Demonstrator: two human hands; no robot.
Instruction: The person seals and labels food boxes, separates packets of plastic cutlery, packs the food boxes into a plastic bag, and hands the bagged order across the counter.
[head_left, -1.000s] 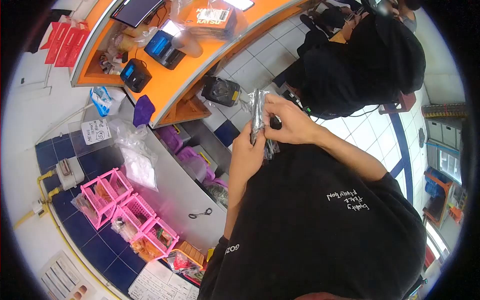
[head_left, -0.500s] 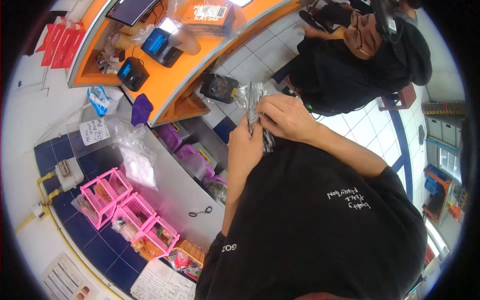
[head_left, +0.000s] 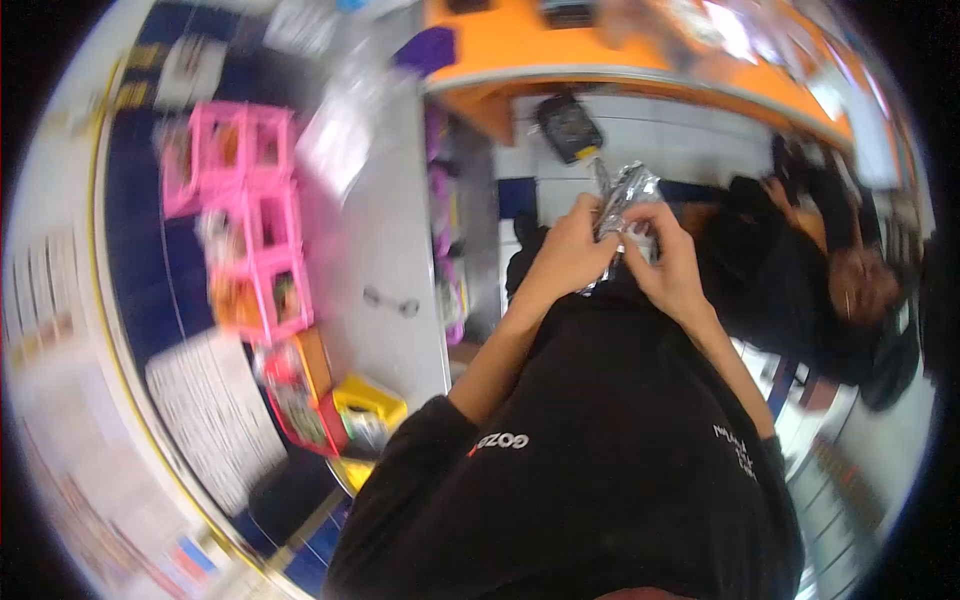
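Silvery packet, right of the pink baskets, is pinched by left hand and right hand; probably light, soft, slippery, best held by edges.

Blur is smearing the pink baskets toward ten o'clock; glare is flaring over the orange counter past one; edges are curving.

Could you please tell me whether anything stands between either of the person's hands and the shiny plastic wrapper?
Nothing visible does: the left hand and the right hand both hold the shiny plastic wrapper directly, in front of the body. Blur hides the exact points of contact.
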